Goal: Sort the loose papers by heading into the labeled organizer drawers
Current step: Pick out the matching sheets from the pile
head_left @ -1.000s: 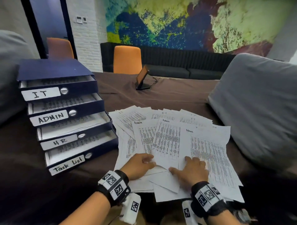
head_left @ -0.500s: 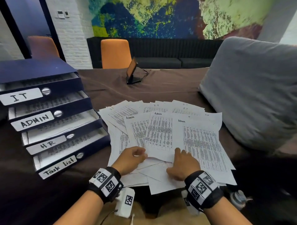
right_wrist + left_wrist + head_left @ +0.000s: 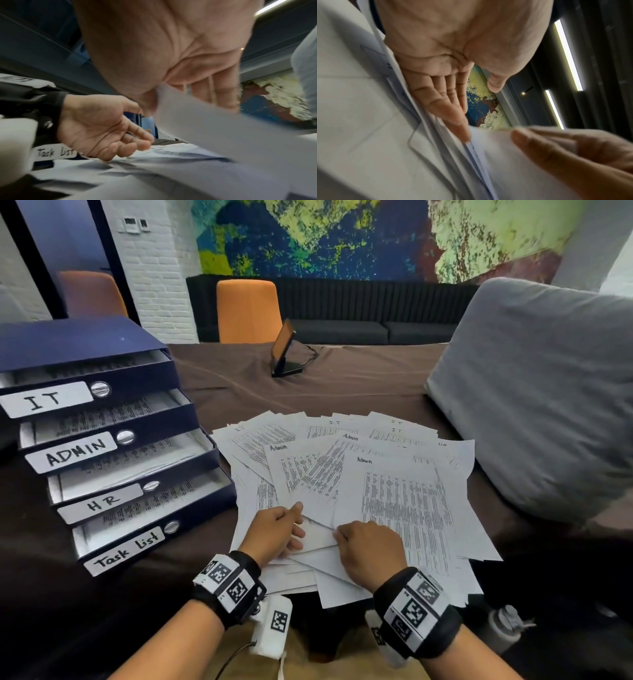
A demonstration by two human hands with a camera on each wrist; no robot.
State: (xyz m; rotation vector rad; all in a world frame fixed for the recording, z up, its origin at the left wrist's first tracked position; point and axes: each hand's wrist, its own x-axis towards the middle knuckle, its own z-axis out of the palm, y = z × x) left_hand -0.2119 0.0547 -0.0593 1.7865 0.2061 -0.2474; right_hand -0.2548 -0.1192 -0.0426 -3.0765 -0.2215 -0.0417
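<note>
Loose printed papers [image 3: 308, 453] lie fanned on the brown table, several headed Admin or IT. To their left stands a dark blue organizer [image 3: 82, 340] with open drawers labelled IT [image 3: 44, 400], ADMIN [image 3: 73, 451], HR [image 3: 102, 503] and Task list [image 3: 126, 549], each holding sheets. My right hand [image 3: 346, 537] pinches the near left corner of the front Admin sheet [image 3: 404, 501]. In the right wrist view that sheet [image 3: 214, 128] runs between thumb and fingers of my right hand [image 3: 188, 88]. My left hand [image 3: 296, 525] lies with loose fingers [image 3: 450, 100] on the pile's near edge.
A large grey cushion [image 3: 534, 392] lies right of the papers. A small dark screen on a stand [image 3: 284, 350] sits mid-table, with orange chairs [image 3: 248, 309] and a black sofa [image 3: 342, 313] behind. A white bottle [image 3: 503, 628] rests low at the right, beyond the table edge.
My right fingers, flat on the Admin sheet a second ago, now curl round its near corner and lift it. The middle Admin sheet has swung aslant. My left hand stays on the pile's edge.
</note>
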